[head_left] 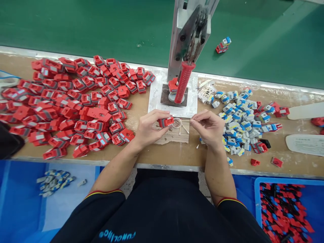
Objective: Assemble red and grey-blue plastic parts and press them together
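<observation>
My left hand (153, 128) is closed round a red and grey plastic toy part (166, 122), its end beside a small clear round dish (177, 123). With thumb and fingertips, my right hand (208, 130) pinches a thin cotton swab (186, 120) that points left toward the dish. More used-looking swabs (185, 129) lie under it on a piece of cardboard (174, 137). Behind both hands stands a hand press with a red handle (185, 82), and a red part (173, 85) sits on its base.
Many red parts (98, 114) cover the bench at left. White, blue and yellow parts (235, 118) are heaped at right, near a bundle of swabs (206, 91). A blue bin (257, 202) stands at lower right. One assembled piece (223, 45) rests on the green surface (253, 44).
</observation>
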A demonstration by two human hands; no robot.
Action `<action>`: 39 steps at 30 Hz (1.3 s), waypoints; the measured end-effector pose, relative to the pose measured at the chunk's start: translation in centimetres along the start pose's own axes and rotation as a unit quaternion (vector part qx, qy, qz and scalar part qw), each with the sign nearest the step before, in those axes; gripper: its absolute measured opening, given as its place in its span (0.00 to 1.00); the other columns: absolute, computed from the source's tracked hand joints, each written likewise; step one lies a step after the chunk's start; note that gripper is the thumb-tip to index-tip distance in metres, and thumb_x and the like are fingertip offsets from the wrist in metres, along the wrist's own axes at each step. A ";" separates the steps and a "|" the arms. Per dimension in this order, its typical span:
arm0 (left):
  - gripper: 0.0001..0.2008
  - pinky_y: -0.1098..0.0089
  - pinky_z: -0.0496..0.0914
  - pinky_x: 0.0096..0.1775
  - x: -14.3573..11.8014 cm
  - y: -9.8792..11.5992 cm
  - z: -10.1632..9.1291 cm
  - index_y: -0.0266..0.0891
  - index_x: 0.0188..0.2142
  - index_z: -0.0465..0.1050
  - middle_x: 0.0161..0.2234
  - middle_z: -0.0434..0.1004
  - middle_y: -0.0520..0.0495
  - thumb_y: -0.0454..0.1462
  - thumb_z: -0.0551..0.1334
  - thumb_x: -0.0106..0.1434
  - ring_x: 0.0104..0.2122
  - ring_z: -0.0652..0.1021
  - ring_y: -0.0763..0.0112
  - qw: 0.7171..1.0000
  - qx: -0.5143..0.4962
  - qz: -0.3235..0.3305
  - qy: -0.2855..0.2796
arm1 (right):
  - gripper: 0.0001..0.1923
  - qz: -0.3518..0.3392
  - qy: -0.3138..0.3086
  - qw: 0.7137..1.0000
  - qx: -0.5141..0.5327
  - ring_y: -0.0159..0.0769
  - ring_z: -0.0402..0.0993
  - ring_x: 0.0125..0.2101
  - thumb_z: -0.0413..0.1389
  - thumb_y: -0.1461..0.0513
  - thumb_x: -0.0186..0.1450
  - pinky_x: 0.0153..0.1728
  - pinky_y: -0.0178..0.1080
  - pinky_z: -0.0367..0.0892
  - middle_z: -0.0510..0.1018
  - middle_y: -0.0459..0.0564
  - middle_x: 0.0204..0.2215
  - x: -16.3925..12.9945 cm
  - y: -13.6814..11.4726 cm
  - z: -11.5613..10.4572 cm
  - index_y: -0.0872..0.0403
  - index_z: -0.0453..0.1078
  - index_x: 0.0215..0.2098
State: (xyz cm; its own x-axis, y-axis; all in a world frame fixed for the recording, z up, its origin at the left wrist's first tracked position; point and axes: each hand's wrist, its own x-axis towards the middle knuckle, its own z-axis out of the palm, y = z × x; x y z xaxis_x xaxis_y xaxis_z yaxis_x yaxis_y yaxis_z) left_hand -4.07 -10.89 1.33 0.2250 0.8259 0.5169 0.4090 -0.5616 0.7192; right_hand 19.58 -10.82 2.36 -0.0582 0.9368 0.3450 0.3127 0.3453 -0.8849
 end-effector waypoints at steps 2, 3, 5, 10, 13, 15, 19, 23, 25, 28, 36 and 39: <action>0.09 0.63 0.82 0.48 0.1 -0.1 0.0 0.41 0.43 0.81 0.45 0.88 0.43 0.36 0.73 0.63 0.45 0.87 0.62 1.000 -0.002 0.005 0.008 | 0.09 -0.016 -0.075 0.995 -0.056 0.37 0.76 0.30 0.65 0.56 0.68 0.32 0.41 0.70 0.83 0.47 0.29 0.1 0.3 0.0 0.48 0.74 0.31; 0.09 0.64 0.82 0.48 0.1 -0.1 0.0 0.41 0.43 0.81 0.44 0.88 0.43 0.36 0.73 0.63 0.45 0.87 0.63 1.000 -0.005 0.008 0.012 | 0.08 -0.031 -0.110 0.991 -0.076 0.38 0.77 0.32 0.64 0.58 0.69 0.35 0.42 0.71 0.83 0.47 0.30 0.1 0.5 0.1 0.48 0.75 0.32; 0.09 0.64 0.82 0.48 0.1 -0.2 0.0 0.41 0.43 0.81 0.44 0.88 0.43 0.36 0.73 0.63 0.44 0.87 0.63 1.000 -0.014 0.008 0.019 | 0.06 -0.062 -0.157 0.982 -0.086 0.40 0.78 0.37 0.64 0.58 0.70 0.41 0.43 0.73 0.83 0.48 0.33 0.2 0.7 0.5 0.48 0.76 0.34; 0.10 0.59 0.82 0.51 0.0 -0.9 0.2 0.40 0.44 0.81 0.44 0.87 0.43 0.37 0.72 0.62 0.46 0.87 0.61 0.997 -0.038 -0.044 0.042 | 0.15 -0.081 -0.117 0.989 -0.047 0.36 0.74 0.34 0.65 0.47 0.68 0.35 0.40 0.70 0.81 0.48 0.40 0.5 1.0 -1.1 0.48 0.77 0.44; 0.12 0.58 0.82 0.53 0.0 -1.6 0.4 0.40 0.45 0.82 0.47 0.86 0.42 0.37 0.72 0.61 0.49 0.86 0.60 0.991 -0.083 -0.072 0.075 | 0.15 -0.046 0.081 0.990 -0.109 0.35 0.71 0.32 0.59 0.47 0.72 0.32 0.40 0.67 0.79 0.48 0.37 1.1 1.4 -4.5 0.48 0.75 0.41; 0.14 0.58 0.82 0.53 0.0 -2.0 0.5 0.40 0.46 0.82 0.50 0.85 0.40 0.37 0.73 0.60 0.51 0.85 0.60 0.984 -0.129 -0.080 0.092 | 0.11 -0.008 0.148 0.966 -0.214 0.39 0.72 0.35 0.58 0.51 0.71 0.37 0.43 0.68 0.79 0.49 0.36 1.9 2.0 -6.8 0.48 0.74 0.40; 0.18 0.60 0.83 0.53 0.0 -2.4 0.4 0.40 0.49 0.82 0.50 0.86 0.39 0.40 0.75 0.60 0.49 0.86 0.61 0.968 -0.214 -0.116 0.057 | 0.07 0.054 0.016 0.901 -0.429 0.52 0.74 0.42 0.66 0.59 0.62 0.48 0.56 0.69 0.83 0.57 0.36 4.2 4.0 -8.3 0.50 0.75 0.37; 0.19 0.61 0.83 0.50 -0.1 -2.2 0.4 0.38 0.49 0.82 0.46 0.87 0.39 0.43 0.76 0.60 0.45 0.87 0.61 0.960 -0.248 -0.130 -0.002 | 0.08 0.100 -0.074 0.849 -0.513 0.61 0.76 0.49 0.64 0.66 0.60 0.54 0.62 0.67 0.85 0.63 0.40 5.6 4.8 -7.6 0.53 0.75 0.38; 0.19 0.63 0.84 0.48 -0.2 -1.9 0.6 0.38 0.48 0.82 0.45 0.87 0.39 0.43 0.75 0.61 0.43 0.87 0.61 0.957 -0.259 -0.128 -0.013 | 0.08 0.087 -0.060 0.872 -0.477 0.58 0.78 0.46 0.63 0.66 0.60 0.51 0.59 0.70 0.85 0.60 0.39 5.4 3.7 -7.5 0.52 0.76 0.39; 0.19 0.65 0.84 0.43 -0.3 -1.4 0.8 0.38 0.51 0.81 0.44 0.87 0.39 0.42 0.74 0.63 0.41 0.88 0.62 0.954 -0.272 -0.125 -0.027 | 0.09 0.022 -0.009 0.948 -0.317 0.47 0.79 0.38 0.62 0.62 0.65 0.42 0.50 0.75 0.85 0.53 0.40 4.0 0.5 -7.3 0.49 0.78 0.44; 0.25 0.64 0.84 0.45 -0.5 -0.6 1.0 0.42 0.59 0.76 0.53 0.84 0.38 0.43 0.74 0.64 0.44 0.87 0.61 0.941 -0.321 -0.108 0.008 | 0.11 -0.072 -0.058 0.993 0.070 0.41 0.82 0.48 0.59 0.56 0.73 0.44 0.45 0.81 0.82 0.49 0.48 1.0 -4.9 -1.2 0.42 0.79 0.52; 0.26 0.62 0.83 0.48 -0.4 -0.4 0.8 0.41 0.55 0.79 0.50 0.85 0.40 0.46 0.77 0.60 0.45 0.87 0.60 0.934 -0.327 -0.147 0.001 | 0.12 -0.072 -0.066 0.989 0.113 0.40 0.83 0.49 0.61 0.58 0.73 0.50 0.46 0.80 0.85 0.49 0.47 0.3 -4.0 0.4 0.43 0.77 0.54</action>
State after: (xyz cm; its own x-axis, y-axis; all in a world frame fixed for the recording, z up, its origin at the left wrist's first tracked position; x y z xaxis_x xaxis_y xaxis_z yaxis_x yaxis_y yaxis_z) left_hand -3.59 -10.98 0.48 0.1860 0.9492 0.2538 -0.1744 -0.2223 0.9593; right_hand 17.91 -11.88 5.85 -0.2153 0.8711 0.4414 0.0724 0.4650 -0.8823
